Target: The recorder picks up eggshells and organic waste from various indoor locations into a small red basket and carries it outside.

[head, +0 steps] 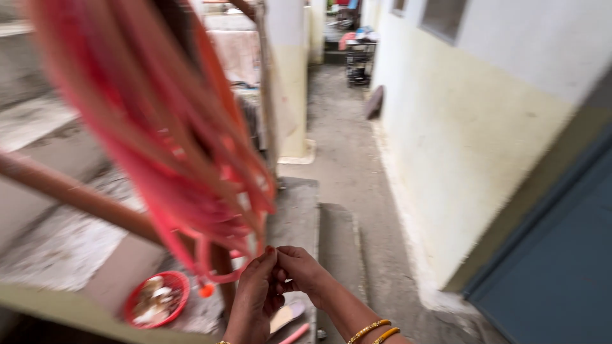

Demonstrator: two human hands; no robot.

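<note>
The pink cords (172,140) hang from upper left down toward lower centre; left hand (255,293), nearer, and right hand (303,271) pinch together just below them, grasp unclear.

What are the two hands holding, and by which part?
Cannot be told: left hand and right hand pinch together below the pink cloth; nothing shows between the fingers.

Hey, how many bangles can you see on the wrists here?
3 show. Two gold and orange bangles sit side by side on the right wrist at the bottom edge. A sliver of one more shows on the left wrist; others may be cut off by the frame.
</note>
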